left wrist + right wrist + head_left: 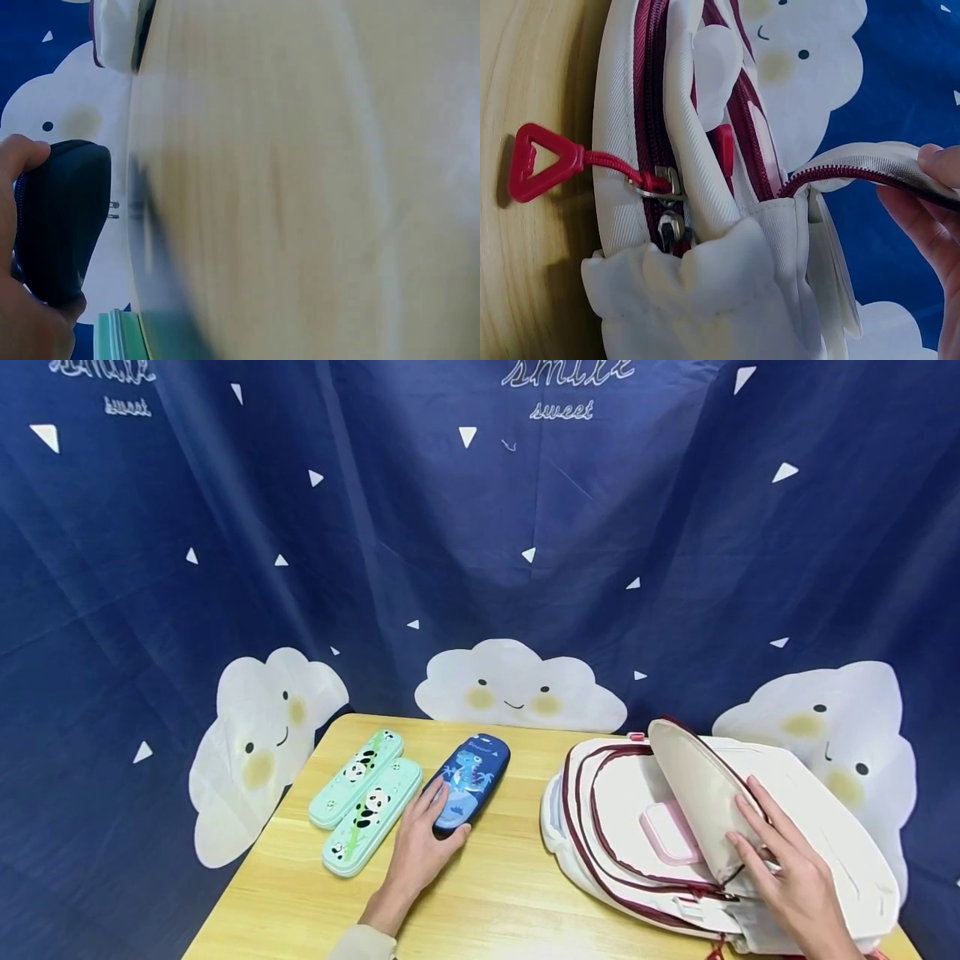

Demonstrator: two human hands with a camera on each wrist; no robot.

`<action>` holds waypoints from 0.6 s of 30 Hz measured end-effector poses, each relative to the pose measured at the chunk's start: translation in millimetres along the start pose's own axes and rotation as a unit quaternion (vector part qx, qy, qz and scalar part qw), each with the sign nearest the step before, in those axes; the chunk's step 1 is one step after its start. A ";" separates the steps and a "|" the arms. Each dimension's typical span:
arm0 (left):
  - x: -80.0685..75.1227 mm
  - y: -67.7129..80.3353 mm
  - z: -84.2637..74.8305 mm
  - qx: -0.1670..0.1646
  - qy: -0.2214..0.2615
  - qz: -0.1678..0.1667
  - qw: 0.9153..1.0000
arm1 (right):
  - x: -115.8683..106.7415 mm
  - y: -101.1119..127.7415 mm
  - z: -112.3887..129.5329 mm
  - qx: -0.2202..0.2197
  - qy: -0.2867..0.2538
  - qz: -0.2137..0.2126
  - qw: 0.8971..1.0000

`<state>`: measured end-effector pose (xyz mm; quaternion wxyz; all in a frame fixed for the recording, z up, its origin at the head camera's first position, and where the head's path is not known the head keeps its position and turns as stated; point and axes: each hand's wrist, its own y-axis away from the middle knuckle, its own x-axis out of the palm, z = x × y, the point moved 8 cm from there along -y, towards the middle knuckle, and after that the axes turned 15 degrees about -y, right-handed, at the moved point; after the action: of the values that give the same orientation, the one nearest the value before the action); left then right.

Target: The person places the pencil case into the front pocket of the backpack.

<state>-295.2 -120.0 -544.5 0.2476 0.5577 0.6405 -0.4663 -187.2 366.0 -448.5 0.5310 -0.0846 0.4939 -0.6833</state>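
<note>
The left hand (pixel 420 847) grips the near end of a dark blue dinosaur pencil case (pixel 468 782) lying on the wooden surface (pixel 495 893), fingers and thumb curled round it. The right hand (pixel 787 868) pinches the open flap (pixel 697 793) of a white backpack (pixel 832 827) with maroon zips, holding it raised. Two green panda pencil cases (pixel 363 800) lie just left of the blue one.
</note>
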 end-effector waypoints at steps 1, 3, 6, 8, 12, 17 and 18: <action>-0.6 -0.8 -0.2 0.002 0.001 0.000 1.000 | -0.2 -0.1 0.1 0.000 -0.001 -0.001 1.000; -1.3 -2.6 -0.7 0.005 0.000 0.001 1.000 | -0.3 0.3 0.5 0.003 -0.001 -0.003 1.000; -2.0 -4.5 -2.8 0.009 -0.002 0.005 1.000 | -0.1 1.2 0.2 0.004 -0.004 -0.009 1.000; -1.9 -6.0 -4.5 0.011 -0.003 0.008 1.000 | 0.1 1.3 0.4 0.003 -0.006 -0.011 1.000; -0.1 -9.0 -8.9 0.017 -0.001 0.016 1.000 | 0.1 0.6 1.2 0.000 -0.010 -0.016 1.000; 2.2 -12.2 -14.9 0.023 0.011 0.021 0.999 | 1.0 2.0 2.9 0.017 -0.020 -0.009 1.000; 2.3 -12.8 -16.1 0.024 0.014 0.021 0.999 | 1.2 2.2 3.4 0.021 -0.023 -0.008 0.999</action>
<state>-304.5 -104.1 -535.2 0.2350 0.5828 0.6208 -0.4688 -184.2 363.1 -449.1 0.5381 -0.0926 0.4663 -0.6960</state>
